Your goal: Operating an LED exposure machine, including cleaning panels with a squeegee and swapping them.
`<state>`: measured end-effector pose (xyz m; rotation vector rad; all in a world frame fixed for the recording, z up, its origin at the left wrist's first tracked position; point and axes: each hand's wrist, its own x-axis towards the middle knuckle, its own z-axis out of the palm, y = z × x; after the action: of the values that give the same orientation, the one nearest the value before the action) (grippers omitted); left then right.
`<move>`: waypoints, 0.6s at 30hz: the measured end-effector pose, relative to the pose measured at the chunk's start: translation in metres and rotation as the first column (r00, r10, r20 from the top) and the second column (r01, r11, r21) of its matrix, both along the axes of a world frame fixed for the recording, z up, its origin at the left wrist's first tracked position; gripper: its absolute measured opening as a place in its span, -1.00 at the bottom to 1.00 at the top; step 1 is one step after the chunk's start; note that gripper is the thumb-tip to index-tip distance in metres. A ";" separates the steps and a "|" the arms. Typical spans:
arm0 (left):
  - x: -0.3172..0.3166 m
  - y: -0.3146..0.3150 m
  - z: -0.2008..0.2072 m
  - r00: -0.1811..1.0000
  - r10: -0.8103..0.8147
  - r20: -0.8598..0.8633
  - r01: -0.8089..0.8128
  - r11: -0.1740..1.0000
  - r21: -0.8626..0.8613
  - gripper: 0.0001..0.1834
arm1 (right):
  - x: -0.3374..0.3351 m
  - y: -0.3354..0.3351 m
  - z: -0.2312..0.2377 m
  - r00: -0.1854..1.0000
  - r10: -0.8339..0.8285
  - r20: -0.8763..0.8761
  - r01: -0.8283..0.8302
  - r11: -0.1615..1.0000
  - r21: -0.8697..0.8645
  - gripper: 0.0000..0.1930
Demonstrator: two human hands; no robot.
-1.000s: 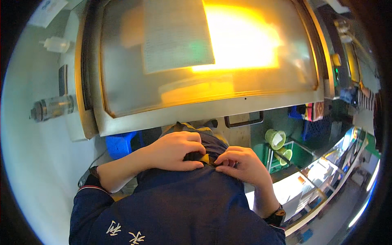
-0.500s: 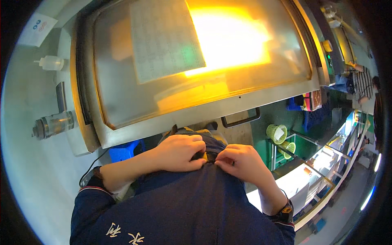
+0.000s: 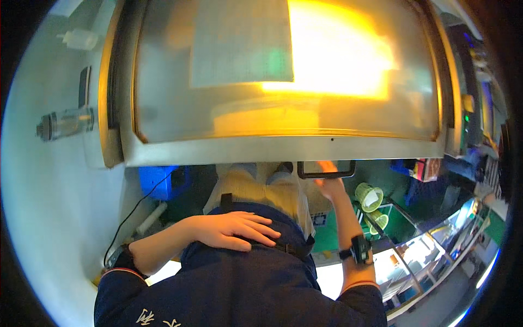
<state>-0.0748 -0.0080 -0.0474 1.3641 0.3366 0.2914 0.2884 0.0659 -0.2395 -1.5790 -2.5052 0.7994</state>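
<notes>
Two bare hands in frame. Far left: clear cylinder [image 3: 68, 124] with a dark cap is seen on its side, white squeeze bottle [image 3: 80, 40] above it, dark slab [image 3: 84, 86] between. Lower left: black cable [image 3: 131, 210] is draped past a blue plastic object [image 3: 157, 182]. Center, below middle: left hand [image 3: 234, 230] is laid palm-down across the front of the dark shirt [image 3: 245, 289], fingers out and slightly spread; dark watch [image 3: 117, 256] worn on that wrist. Top center is filled by the metal-framed machine cover [image 3: 185, 155]; gray sheet [image 3: 242, 43] seen at its upper middle, bright yellow glow to the sheet's right. Black handle [image 3: 348, 175] is mounted under the cover's front edge, just right of center. Right hand [image 3: 329, 184] is placed at it, fingers overlapping the loop; whether the bar is gripped can't be told, hand blurred. Dark wristband [image 3: 359, 249] below. Right: green bins [image 3: 369, 197], then brightly lit rack [image 3: 425, 256], lower right.
</notes>
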 end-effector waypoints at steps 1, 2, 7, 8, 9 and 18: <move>-0.004 -0.015 -0.008 0.991 0.131 -0.006 -0.131 0.988 -0.084 -0.36 | 0.002 0.017 -0.022 0.986 0.085 0.143 -0.101 0.989 0.106 -0.50; -0.008 -0.031 -0.014 0.965 0.262 -0.023 -0.262 0.950 -0.167 -0.34 | 0.001 0.029 -0.042 0.945 0.154 0.289 -0.217 0.956 0.198 -0.47; -0.014 -0.157 -0.026 0.614 0.575 -0.540 -0.740 0.657 -0.143 -0.46 | -0.023 0.068 -0.111 0.971 0.134 0.200 -0.171 0.968 0.185 -0.53; -0.010 -0.181 -0.028 0.537 0.534 -0.653 -0.796 0.577 -0.182 -0.59 | -0.023 0.070 -0.119 0.973 0.122 0.196 -0.158 0.971 0.181 -0.54; -0.006 -0.201 -0.019 0.435 0.466 -0.771 -0.855 0.482 -0.191 -0.71 | -0.038 0.072 -0.124 0.979 0.117 0.168 -0.145 0.976 0.164 -0.55; 0.019 -0.215 -0.071 0.011 0.603 -0.798 -0.890 0.369 0.267 -0.71 | -0.053 0.016 -0.158 0.984 0.154 0.084 -0.163 0.981 0.103 -0.65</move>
<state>-0.0558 -0.2227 -0.1179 0.7091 1.9648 0.4672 0.2351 0.0815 -0.3973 -1.4158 -2.7053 0.6154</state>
